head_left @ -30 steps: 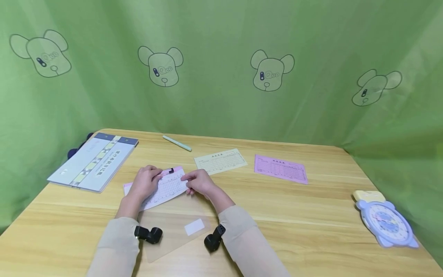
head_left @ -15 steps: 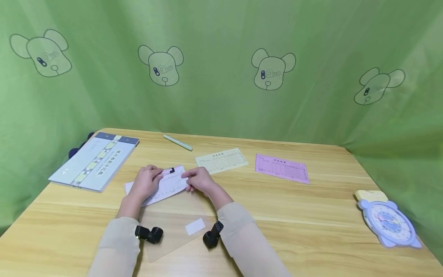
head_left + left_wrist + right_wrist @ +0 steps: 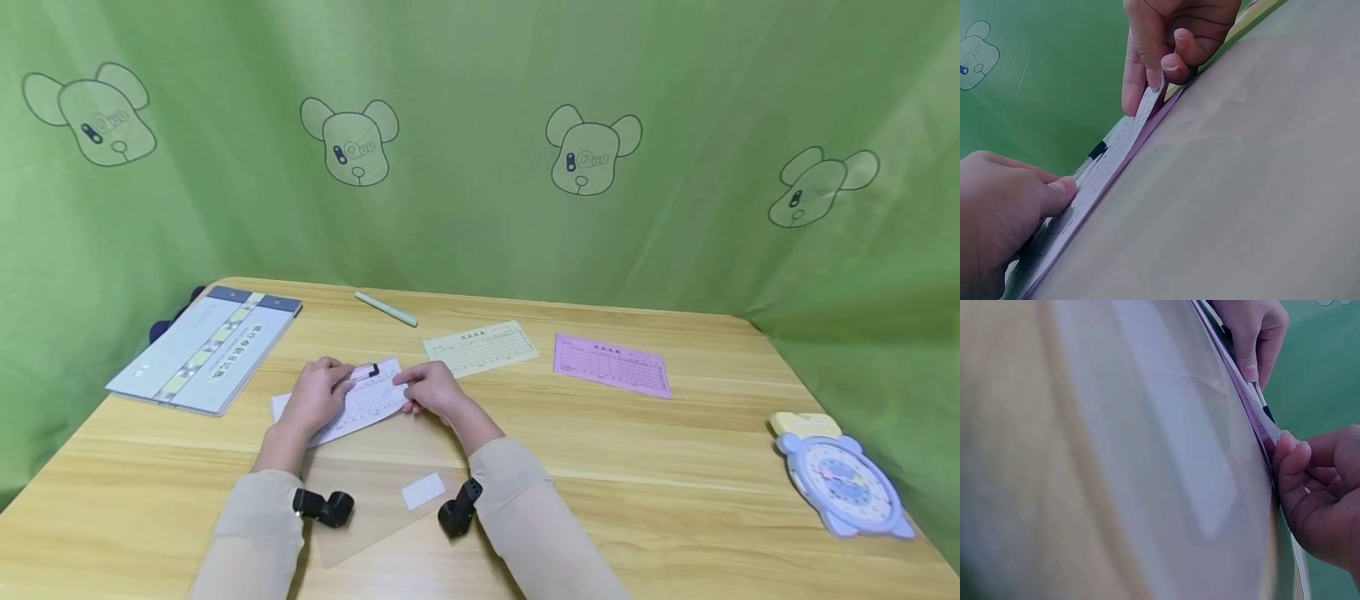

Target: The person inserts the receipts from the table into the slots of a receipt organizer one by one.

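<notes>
Right hand (image 3: 435, 390), centre of the head frame: thumb and fingertips are closing narrowly on the white form (image 3: 369, 402), pinching its right-hand edge, which is lifting slightly off the pink layer (image 3: 1161, 117) showing beneath it in the left wrist view. Left hand (image 3: 317, 396), left of centre: thumb and forefinger are holding the black-ended clip (image 3: 374, 370) at the form's top edge, with hardly any gap between them; the other fingers' position is not being clearly shown. The form is lying left of centre, along the far edge of a clear board (image 3: 367, 492) that is resting on the worktop (image 3: 637, 475) at lower centre.
</notes>
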{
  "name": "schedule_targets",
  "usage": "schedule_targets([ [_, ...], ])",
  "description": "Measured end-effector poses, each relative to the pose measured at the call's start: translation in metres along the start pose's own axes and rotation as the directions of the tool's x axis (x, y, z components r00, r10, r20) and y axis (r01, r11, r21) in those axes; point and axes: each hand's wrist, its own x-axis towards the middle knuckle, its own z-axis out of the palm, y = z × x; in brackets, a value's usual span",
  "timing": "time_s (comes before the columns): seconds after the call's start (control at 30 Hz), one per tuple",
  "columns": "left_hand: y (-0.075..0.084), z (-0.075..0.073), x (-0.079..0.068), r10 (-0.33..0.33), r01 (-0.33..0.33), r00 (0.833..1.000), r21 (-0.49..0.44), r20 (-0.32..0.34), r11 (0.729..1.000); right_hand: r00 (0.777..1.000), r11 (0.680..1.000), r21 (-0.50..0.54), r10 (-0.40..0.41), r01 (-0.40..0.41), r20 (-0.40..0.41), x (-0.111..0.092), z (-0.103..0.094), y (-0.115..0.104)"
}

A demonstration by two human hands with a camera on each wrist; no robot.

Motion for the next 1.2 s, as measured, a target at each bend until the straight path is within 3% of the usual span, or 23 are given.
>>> schedule_targets([
  [0.37,0.001,0.004,-0.001,-0.041,0.041,0.999,-0.036,0.007,0.998,0.999,1.000,0.029,-0.011,0.010,0.047,-0.003,-0.006,0.006],
  [0.57,-0.001,0.007,-0.001,-0.056,0.054,0.998,-0.089,-0.018,0.995,0.994,0.998,0.016,-0.062,0.061,0.086,-0.012,-0.024,0.005],
  [0.83,0.000,0.005,0.001,-0.068,0.064,0.997,-0.115,-0.026,0.991,0.985,0.983,-0.073,-0.165,0.169,0.047,-0.028,-0.078,-0.003],
  [1.2,0.001,0.005,0.000,-0.079,0.077,0.997,-0.154,-0.008,0.985,0.981,0.987,0.005,-0.160,0.162,-0.113,-0.048,-0.169,0.006],
])
